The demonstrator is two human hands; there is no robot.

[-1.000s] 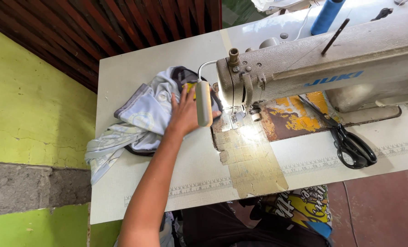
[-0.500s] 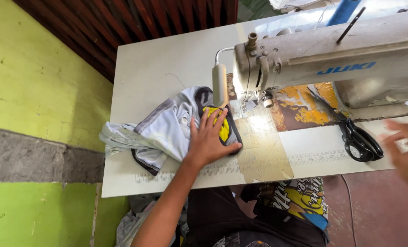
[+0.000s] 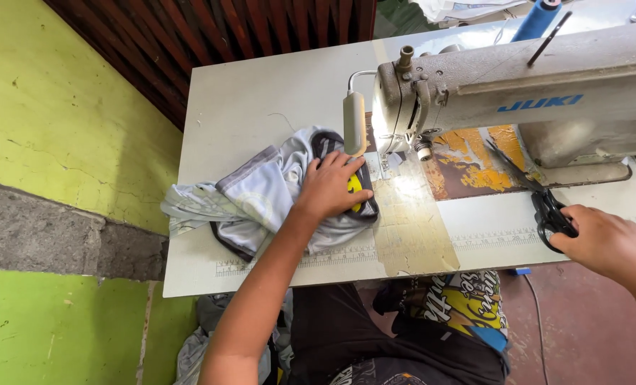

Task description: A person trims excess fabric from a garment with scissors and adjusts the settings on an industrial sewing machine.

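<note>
At centre frame on the white table point(image 3: 261, 93), the left hand point(image 3: 330, 187) lies flat, fingers spread, on a soft, light grey garment point(image 3: 261, 196), best gathered by its folds. Lower right, the right hand point(image 3: 607, 242) closes around black scissors point(image 3: 546, 207), rigid and sharp, at their handles.

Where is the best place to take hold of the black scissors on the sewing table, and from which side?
Probably the looped handles of the scissors, from the near right. The loops face the right hand, already at them, while the blades point up-left toward the sewing machine.
</note>
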